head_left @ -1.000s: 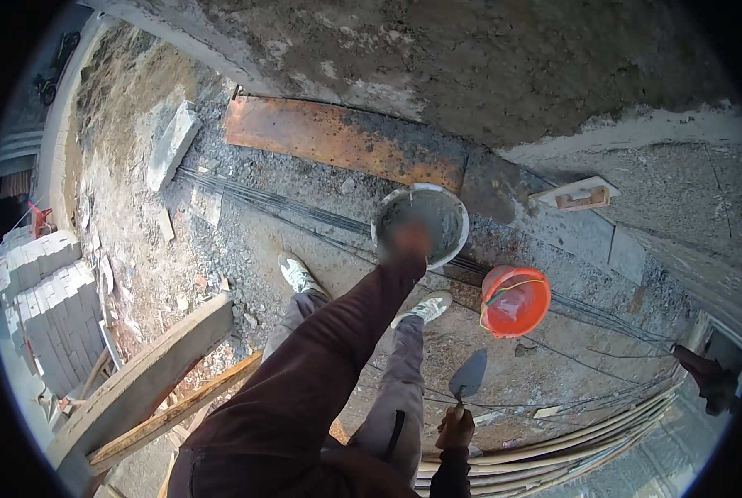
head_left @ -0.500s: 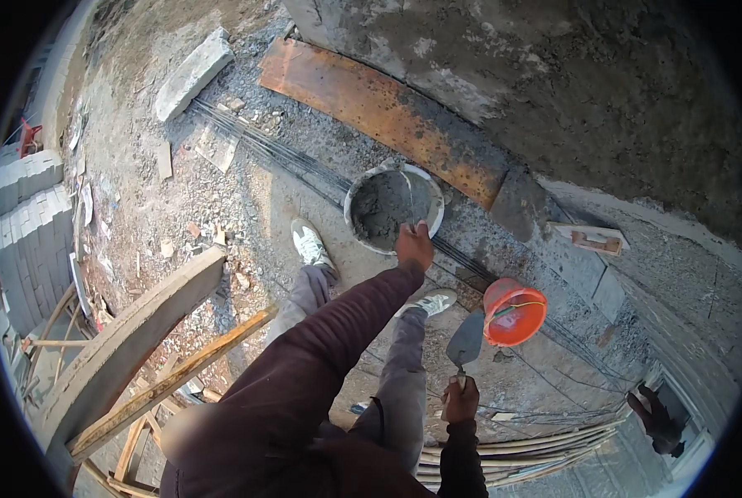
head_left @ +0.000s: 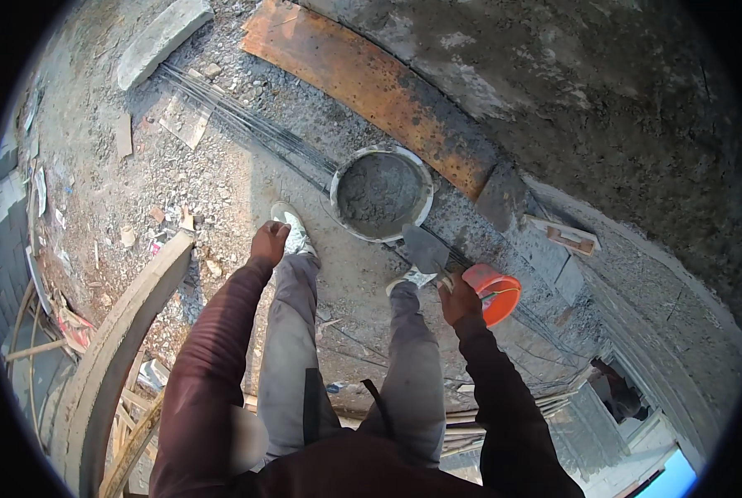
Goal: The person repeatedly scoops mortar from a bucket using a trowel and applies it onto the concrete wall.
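Observation:
My right hand [head_left: 461, 300] is closed round the handle of a pointing trowel with a broad grey blade [head_left: 425, 249]. The blade points forward, just short of a round, white-rimmed bucket [head_left: 334, 192] of wet grey mortar [head_left: 379, 195]. My left hand [head_left: 269, 243] hangs over my left shoe, its fingers curled, and no object shows in it. Beside the right hand lies an orange bucket [head_left: 504, 307], tipped with its mouth toward me and partly covered by that hand.
A rusty board [head_left: 363, 79] lies along the rough wall. Thin steel bars [head_left: 246, 124] run across the gravel behind the mortar bucket. A wooden float [head_left: 570, 239] rests at right. A concrete block [head_left: 163, 41], a curved concrete edge [head_left: 130, 324] and another person [head_left: 620, 390] are farther off.
My left hand has let go of the mortar bucket's handle and drawn back to the left. The trowel has moved forward, up to the bucket's near rim.

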A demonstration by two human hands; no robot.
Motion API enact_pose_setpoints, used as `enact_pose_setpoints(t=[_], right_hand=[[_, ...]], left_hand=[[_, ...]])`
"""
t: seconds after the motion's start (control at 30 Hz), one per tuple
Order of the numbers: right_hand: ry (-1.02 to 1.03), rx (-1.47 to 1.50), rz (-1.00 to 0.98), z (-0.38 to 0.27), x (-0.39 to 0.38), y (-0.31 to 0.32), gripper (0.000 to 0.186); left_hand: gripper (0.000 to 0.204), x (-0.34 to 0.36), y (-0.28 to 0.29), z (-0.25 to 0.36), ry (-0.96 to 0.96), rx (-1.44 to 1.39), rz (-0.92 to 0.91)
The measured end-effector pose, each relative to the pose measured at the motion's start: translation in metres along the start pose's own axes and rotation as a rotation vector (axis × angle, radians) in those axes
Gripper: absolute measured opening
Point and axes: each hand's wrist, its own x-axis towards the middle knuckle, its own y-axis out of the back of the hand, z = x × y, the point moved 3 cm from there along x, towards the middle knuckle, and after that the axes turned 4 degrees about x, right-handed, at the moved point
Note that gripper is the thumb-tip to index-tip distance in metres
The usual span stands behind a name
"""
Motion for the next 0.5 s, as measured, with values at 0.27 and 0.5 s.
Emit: enact_pose_setpoints(t=[0.27,0.5], right_hand=[[0.228,-0.703,0.011,-0.084,0.23,-0.012,0.037],[0.229,-0.672,-0.48,-0.094,0.239,-0.12,0.04]], left_hand=[[0.068,-0.233,-0.078,-0.043,0.241,-0.102,-0.035],[0.073,-0.302,-0.223,-0.016,0.436,0.031,0.169]])
